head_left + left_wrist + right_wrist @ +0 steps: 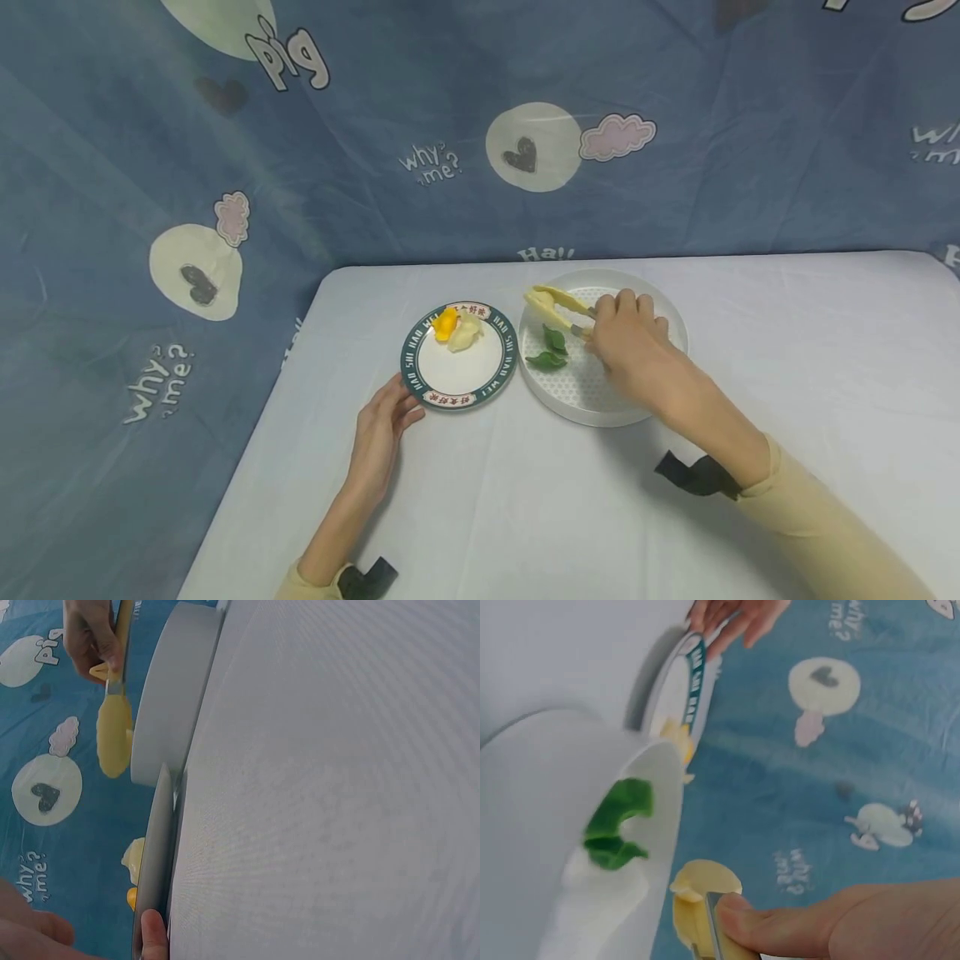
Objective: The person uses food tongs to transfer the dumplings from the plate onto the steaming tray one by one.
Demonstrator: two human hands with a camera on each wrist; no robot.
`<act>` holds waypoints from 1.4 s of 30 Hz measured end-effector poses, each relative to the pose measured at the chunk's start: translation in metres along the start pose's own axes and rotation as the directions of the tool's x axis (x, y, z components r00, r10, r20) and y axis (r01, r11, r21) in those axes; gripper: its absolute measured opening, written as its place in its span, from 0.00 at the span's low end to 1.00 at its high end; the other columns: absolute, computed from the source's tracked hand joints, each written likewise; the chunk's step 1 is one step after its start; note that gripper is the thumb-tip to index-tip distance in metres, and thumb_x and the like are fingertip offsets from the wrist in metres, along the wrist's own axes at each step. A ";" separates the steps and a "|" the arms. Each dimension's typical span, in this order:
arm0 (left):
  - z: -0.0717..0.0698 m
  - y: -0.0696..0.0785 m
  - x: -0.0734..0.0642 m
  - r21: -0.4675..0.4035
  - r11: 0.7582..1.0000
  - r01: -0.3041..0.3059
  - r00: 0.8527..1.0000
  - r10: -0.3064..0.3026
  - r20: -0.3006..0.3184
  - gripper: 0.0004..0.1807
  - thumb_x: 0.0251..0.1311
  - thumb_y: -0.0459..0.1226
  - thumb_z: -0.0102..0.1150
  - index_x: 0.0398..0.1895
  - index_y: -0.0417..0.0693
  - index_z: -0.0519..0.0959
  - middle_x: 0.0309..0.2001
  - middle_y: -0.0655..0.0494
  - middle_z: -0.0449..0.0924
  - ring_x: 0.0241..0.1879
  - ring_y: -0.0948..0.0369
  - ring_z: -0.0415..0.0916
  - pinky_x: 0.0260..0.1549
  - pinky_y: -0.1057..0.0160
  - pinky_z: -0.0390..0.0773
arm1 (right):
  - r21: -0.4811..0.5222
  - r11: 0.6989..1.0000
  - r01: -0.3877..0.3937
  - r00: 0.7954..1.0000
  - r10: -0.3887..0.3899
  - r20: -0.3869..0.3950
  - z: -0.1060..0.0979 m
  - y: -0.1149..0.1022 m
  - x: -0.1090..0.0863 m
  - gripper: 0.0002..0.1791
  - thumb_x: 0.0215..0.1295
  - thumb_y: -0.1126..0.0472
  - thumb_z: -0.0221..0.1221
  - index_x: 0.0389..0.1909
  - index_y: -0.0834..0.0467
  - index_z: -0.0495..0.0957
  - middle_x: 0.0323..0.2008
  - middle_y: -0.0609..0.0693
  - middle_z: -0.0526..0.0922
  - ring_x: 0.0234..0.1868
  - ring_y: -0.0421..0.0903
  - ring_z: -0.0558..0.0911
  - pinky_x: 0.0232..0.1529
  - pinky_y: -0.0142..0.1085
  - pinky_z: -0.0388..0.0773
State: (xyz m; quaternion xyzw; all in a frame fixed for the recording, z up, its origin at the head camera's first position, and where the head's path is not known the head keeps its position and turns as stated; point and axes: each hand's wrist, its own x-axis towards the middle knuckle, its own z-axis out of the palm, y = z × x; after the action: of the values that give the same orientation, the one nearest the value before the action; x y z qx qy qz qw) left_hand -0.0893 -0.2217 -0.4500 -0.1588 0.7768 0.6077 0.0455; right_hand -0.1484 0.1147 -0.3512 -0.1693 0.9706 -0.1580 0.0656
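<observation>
My right hand (632, 342) grips yellow-tipped tongs (551, 302) above a round white tray (600, 392) with a perforated base. The tong tips look close together; whether a pale piece sits between them, I cannot tell. Two curled green leaf-like pieces (551, 348) lie in the tray, also visible as green shapes (619, 825) in the right wrist view. At the left, my left hand (380, 429) touches the near-left rim of a green-rimmed plate (457, 367). That plate bears an orange-yellow piece (446, 324) and a pale yellow piece (466, 331).
Plate and tray stand side by side on a white-covered table (510, 500), near its back edge. Behind it hangs a blue printed cloth (420, 83). Dark straps (697, 475) show at both wrists.
</observation>
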 end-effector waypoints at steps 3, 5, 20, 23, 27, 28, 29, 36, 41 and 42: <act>0.000 0.000 0.000 0.005 1.000 0.005 1.000 -0.005 0.001 0.34 0.88 0.51 0.33 0.86 0.42 0.55 0.74 0.45 0.71 0.72 0.53 0.74 0.58 0.82 0.82 | 0.003 1.000 -0.028 1.000 0.028 0.009 0.003 0.008 0.000 0.18 0.80 0.61 0.60 0.51 0.73 0.68 0.40 0.63 0.67 0.42 0.58 0.63 0.34 0.43 0.63; 0.000 0.001 -0.001 0.010 1.000 0.008 1.000 -0.008 -0.001 0.34 0.88 0.51 0.33 0.86 0.42 0.54 0.74 0.45 0.71 0.72 0.53 0.74 0.58 0.82 0.82 | -0.005 0.999 -0.038 0.999 0.038 0.005 0.006 0.012 0.001 0.18 0.79 0.61 0.61 0.50 0.74 0.69 0.40 0.63 0.68 0.42 0.58 0.64 0.34 0.43 0.64; 0.001 0.001 -0.001 -0.005 1.000 0.012 1.000 -0.012 0.003 0.33 0.88 0.50 0.34 0.86 0.43 0.55 0.75 0.46 0.70 0.71 0.54 0.74 0.59 0.81 0.82 | -0.046 0.997 -0.057 0.997 0.059 0.052 0.027 0.027 0.007 0.17 0.77 0.63 0.61 0.46 0.75 0.69 0.38 0.63 0.68 0.42 0.60 0.67 0.32 0.48 0.72; 0.001 0.002 -0.001 0.002 1.000 0.015 1.000 -0.015 0.003 0.34 0.88 0.51 0.34 0.86 0.43 0.55 0.75 0.46 0.70 0.72 0.54 0.74 0.58 0.82 0.82 | -0.039 0.998 -0.054 0.997 0.056 0.055 0.027 0.028 0.008 0.18 0.77 0.63 0.62 0.47 0.75 0.69 0.38 0.63 0.68 0.41 0.60 0.67 0.31 0.47 0.71; 0.000 0.001 0.000 0.004 1.000 0.018 1.000 -0.018 0.001 0.34 0.88 0.51 0.34 0.86 0.43 0.55 0.74 0.46 0.71 0.72 0.54 0.74 0.59 0.81 0.82 | -0.034 0.998 -0.048 0.997 0.050 0.050 0.026 0.031 0.007 0.20 0.76 0.61 0.64 0.47 0.75 0.70 0.38 0.63 0.68 0.41 0.59 0.66 0.32 0.46 0.70; 0.000 0.002 0.000 0.002 1.000 0.019 1.000 -0.019 0.000 0.34 0.88 0.51 0.34 0.86 0.43 0.55 0.74 0.46 0.71 0.72 0.54 0.74 0.59 0.81 0.82 | -0.036 0.998 -0.046 0.998 0.047 0.046 0.026 0.031 0.007 0.20 0.76 0.60 0.65 0.47 0.75 0.70 0.38 0.63 0.69 0.41 0.59 0.66 0.32 0.46 0.70; 0.000 0.002 0.000 0.001 1.000 0.019 1.000 -0.019 0.000 0.34 0.88 0.51 0.34 0.86 0.43 0.55 0.74 0.46 0.71 0.72 0.54 0.74 0.59 0.81 0.82 | -0.038 0.998 -0.045 0.998 0.046 0.041 0.026 0.031 0.006 0.21 0.76 0.60 0.65 0.47 0.75 0.70 0.38 0.63 0.69 0.41 0.59 0.66 0.32 0.46 0.70; 0.000 0.002 0.000 -0.008 1.000 0.021 1.000 -0.021 0.001 0.34 0.88 0.51 0.35 0.86 0.43 0.55 0.74 0.46 0.71 0.71 0.54 0.74 0.59 0.81 0.82 | -0.039 0.999 -0.039 0.999 0.039 0.012 0.021 0.028 0.002 0.23 0.75 0.59 0.66 0.51 0.76 0.71 0.40 0.66 0.70 0.42 0.60 0.66 0.32 0.46 0.70; 0.000 0.001 0.000 -0.003 1.000 0.015 1.000 -0.015 0.003 0.34 0.88 0.51 0.34 0.86 0.43 0.54 0.74 0.46 0.70 0.72 0.54 0.74 0.59 0.81 0.82 | -0.026 0.998 -0.050 0.999 0.049 -0.020 0.017 0.022 -0.001 0.25 0.76 0.59 0.65 0.55 0.77 0.69 0.44 0.68 0.70 0.44 0.61 0.66 0.35 0.47 0.70; 0.000 0.001 0.000 -0.004 1.000 0.014 1.000 -0.014 0.002 0.34 0.88 0.51 0.34 0.86 0.42 0.54 0.74 0.46 0.70 0.72 0.54 0.74 0.59 0.81 0.82 | -0.020 0.998 -0.054 0.998 0.053 -0.024 0.016 0.020 -0.001 0.26 0.76 0.59 0.65 0.57 0.77 0.69 0.45 0.69 0.71 0.45 0.62 0.66 0.36 0.48 0.71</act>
State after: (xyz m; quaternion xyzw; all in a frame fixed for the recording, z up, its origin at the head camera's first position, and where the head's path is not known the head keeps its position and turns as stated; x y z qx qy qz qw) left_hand -0.0893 -0.2210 -0.4493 -0.1635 0.7743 0.6092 0.0502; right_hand -0.1507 0.1284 -0.3731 -0.1420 0.9771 -0.1480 0.0565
